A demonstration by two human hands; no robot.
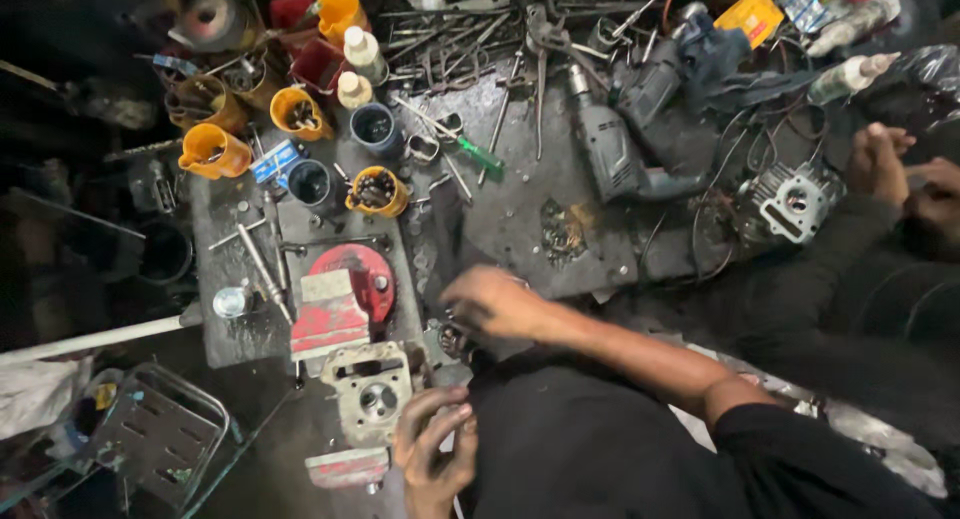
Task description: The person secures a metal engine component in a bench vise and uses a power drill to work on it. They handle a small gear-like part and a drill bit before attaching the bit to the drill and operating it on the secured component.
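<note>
view from above a cluttered workbench (560, 209). the left hand (432, 451) sits at the lower edge, fingers curled loosely inward with the fingertips touching the near corner of a grey cylinder head (368, 391); whether anything lies inside the curl cannot be told. the head rests in a red vise (340, 304), just beyond the left hand's fingertips, its round bore facing up. the right hand (492, 301) reaches across from the other side, arm bare to the black sleeve, knuckles up and fingers bent down over a small dark round part (452, 339) at the bench edge; it touches the part, but blur hides whether it is actually pinched. that part lies between the two hands, just beside the head. beyond the right hand, farther up the bench, lies a grey drill (612, 149), and past it a green-handled screwdriver (470, 147) among loose tools. beyond the left hand, past the vise, stand orange cups (214, 151) holding small hardware. well off to the right hand's outer side, another person's hands (895, 169) rest by a finned engine cylinder (792, 201).
</note>
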